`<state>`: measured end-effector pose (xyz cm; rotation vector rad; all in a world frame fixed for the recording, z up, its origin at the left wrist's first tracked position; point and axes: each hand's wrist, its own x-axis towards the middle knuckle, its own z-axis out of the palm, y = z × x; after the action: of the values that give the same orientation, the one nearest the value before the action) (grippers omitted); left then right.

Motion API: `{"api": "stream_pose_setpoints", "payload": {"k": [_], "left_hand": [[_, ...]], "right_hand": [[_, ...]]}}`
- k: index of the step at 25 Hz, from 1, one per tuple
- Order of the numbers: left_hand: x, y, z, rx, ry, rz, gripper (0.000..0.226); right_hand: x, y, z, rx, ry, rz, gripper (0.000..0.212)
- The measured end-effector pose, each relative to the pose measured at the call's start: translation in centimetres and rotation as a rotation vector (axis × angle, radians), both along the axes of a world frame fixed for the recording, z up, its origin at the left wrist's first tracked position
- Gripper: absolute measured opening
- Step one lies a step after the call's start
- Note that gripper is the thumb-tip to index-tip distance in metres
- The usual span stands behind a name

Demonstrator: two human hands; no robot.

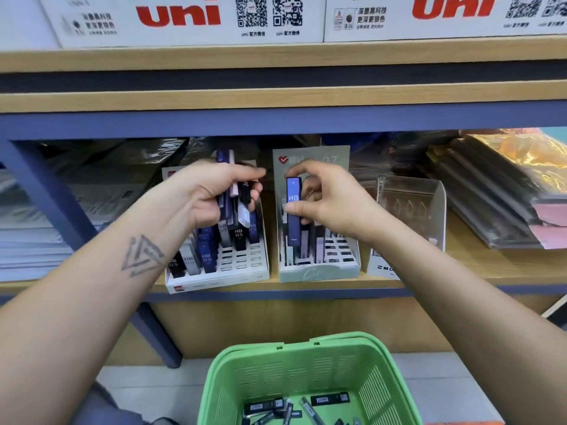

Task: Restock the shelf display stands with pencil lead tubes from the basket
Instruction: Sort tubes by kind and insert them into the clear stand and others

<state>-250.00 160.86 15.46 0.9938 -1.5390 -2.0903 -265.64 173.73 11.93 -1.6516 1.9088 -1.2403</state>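
Note:
My left hand (205, 191) grips a bundle of several lead tubes (234, 194), blue, black and pink, above the white display stand (214, 282). That stand holds several HB 0.5 tubes in its left and back slots. My right hand (325, 199) pinches one blue HB tube (293, 210) upright between thumb and fingers, its lower end down among the slots of the pale green display stand (319, 271). On the floor below stands the green basket (294, 351) with several dark tubes (329, 398) at its bottom.
An empty clear acrylic holder (408, 216) stands right of the green stand. Stacks of wrapped folders (497, 191) lie at the far right, paper stacks (33, 240) at the left. Uni boxes (184, 19) line the shelf above, whose blue edge (276, 121) overhangs the stands.

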Motion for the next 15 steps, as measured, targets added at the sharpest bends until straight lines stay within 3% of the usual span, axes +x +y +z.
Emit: {"api": "stream_pose_setpoints", "payload": {"k": [4,8,12,15], "left_hand": [[3.6,-3.1,-1.3,0.131,-0.018,0.163,0.011],[5.3,-4.3,-2.8,0.231,-0.036,0.174,0.016],[5.7,-4.4,-3.5,0.270,-0.038,0.139,0.002],[5.6,-4.4,-3.5,0.259,-0.035,0.155,0.015]], "right_hand": [[2.4,-3.0,-1.1,-0.102,0.081,-0.075,0.017],[4.1,-5.4,-2.4,-0.030,0.341,-0.112,0.014],[4.6,-7.7,-3.0,0.080,0.618,-0.143,0.014],[4.7,-8.2,-2.8,0.156,0.728,-0.159,0.014]]}}
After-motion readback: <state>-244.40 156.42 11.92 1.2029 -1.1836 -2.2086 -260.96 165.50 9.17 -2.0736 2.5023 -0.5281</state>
